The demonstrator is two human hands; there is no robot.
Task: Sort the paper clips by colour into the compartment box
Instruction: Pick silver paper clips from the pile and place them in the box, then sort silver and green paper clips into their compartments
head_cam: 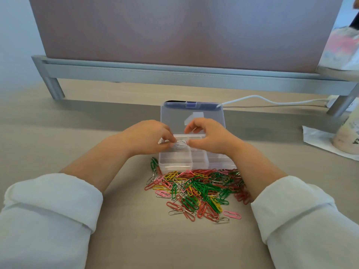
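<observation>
A clear plastic compartment box (pixel 175 162) stands open on the desk, its lid (pixel 192 115) tilted up at the back. Just in front of it lies a loose pile of paper clips (pixel 196 191) in green, red, pink, yellow and silver. Both hands hover over the box's left-middle compartments. My left hand (pixel 147 138) pinches silver clips (pixel 181 142) with its fingertips. My right hand (pixel 209 136) meets it from the right, thumb and fingers touching the same clips. Which compartment lies beneath them I cannot tell.
A grey metal monitor stand (pixel 136 70) spans the back of the desk under a large dark screen (pixel 184 30). A white cable (pixel 272 100) runs right from behind the box. A cup (pixel 347 136) on white paper (pixel 318 138) sits at the right edge.
</observation>
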